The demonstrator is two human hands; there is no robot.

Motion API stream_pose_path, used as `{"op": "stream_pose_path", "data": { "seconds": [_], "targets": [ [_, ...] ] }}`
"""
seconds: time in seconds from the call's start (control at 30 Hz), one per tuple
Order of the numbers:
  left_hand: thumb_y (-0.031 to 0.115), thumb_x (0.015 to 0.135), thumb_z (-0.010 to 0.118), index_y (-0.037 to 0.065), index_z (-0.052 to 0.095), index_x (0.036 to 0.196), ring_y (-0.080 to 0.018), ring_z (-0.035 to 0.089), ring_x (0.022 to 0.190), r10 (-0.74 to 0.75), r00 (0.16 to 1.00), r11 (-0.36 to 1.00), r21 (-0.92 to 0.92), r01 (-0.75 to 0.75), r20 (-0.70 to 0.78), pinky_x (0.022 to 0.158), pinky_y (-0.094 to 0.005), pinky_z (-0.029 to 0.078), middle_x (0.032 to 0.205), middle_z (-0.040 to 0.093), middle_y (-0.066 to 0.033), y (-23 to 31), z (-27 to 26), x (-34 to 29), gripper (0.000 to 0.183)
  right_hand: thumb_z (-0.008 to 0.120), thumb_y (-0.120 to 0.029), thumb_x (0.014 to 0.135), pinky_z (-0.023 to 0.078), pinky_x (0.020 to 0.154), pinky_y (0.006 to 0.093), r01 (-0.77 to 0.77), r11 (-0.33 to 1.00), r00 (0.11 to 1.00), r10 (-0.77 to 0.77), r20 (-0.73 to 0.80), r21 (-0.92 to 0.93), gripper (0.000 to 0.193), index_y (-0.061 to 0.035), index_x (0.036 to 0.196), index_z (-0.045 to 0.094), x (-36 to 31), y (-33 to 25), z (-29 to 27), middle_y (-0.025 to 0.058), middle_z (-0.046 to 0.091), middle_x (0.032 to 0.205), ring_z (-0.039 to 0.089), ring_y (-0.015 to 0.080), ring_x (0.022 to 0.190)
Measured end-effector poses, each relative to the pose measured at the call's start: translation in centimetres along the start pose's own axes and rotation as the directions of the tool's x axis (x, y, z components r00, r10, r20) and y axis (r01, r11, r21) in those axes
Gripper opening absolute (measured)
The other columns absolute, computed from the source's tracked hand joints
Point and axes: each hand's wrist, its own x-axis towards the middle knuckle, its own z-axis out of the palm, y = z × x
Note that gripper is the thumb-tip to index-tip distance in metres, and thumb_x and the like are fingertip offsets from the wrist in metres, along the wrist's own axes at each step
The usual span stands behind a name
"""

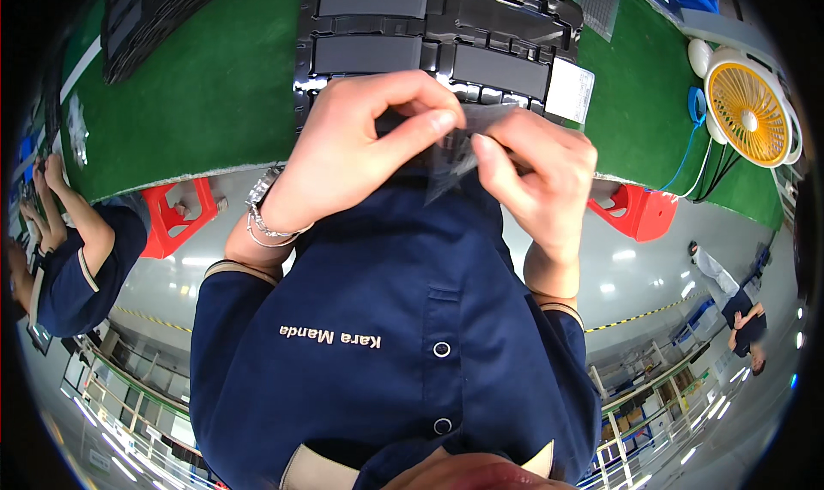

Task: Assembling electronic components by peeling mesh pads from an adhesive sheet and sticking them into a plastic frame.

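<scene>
My left hand [365, 138], with a metal watch [263, 191] and a thin bracelet at the wrist, pinches the upper left edge of a clear plastic film [448, 166]. It may be a small bag; I cannot tell. My right hand [541, 168] grips the same piece from the other side, thumb against bent fingers. The film hangs crumpled between both hands, in front of my dark blue shirt. Just beyond lies a black moulded tray [437, 14], its near edge partly hidden by my hands. Flat dark grey panels [367, 54] rest in its compartments.
A white card [570, 91] lies at the tray's right edge. Farther right on the green table [232, 87] stands an orange-and-white fan [748, 112] with cables. Another black tray [146, 18] is at far left. Red stools [182, 215] stand below. A co-worker [90, 267] sits left; another person [745, 318] is right.
</scene>
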Motion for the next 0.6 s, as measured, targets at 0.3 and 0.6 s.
{"op": "stream_pose_path", "data": {
  "seconds": [0.3, 0.6],
  "targets": [
    [0.009, 0.078, 0.065, 0.005, 0.06, 0.081, -0.029, 0.047, 0.118, 0.28, 0.938, 0.708, 0.616, -0.344, 0.202, 0.096, -0.0441, 0.038, 0.117, 0.057, -0.007, -2.1, 2.4, -0.3, 0.006, 0.064, -0.009, 0.083, 0.027, 0.047, 0.0214, -0.33, 0.882, 0.907, 0.395, -0.147, 0.336, 0.016, 0.0009, 0.072, 0.059, -2.7, 3.9, -2.3, -0.0035, 0.046, 0.056, 0.034, 0.0029, 0.051],
    [0.004, 0.073, 0.068, 0.004, 0.06, 0.08, -0.0302, 0.049, 0.115, 0.316, 0.925, 0.563, 0.743, -0.362, 0.211, 0.101, -0.0471, 0.037, 0.11, 0.054, -0.0084, -2.5, 4.2, 0.4, 0.011, 0.065, -0.008, 0.081, 0.035, 0.053, 0.0223, -0.285, 0.924, 0.935, 0.327, -0.136, 0.255, 0.014, 0.0019, 0.072, 0.06, -4.1, 5.2, -2.3, 0.0025, 0.063, 0.077, 0.046, 0.0068, 0.058]
  ]
}}
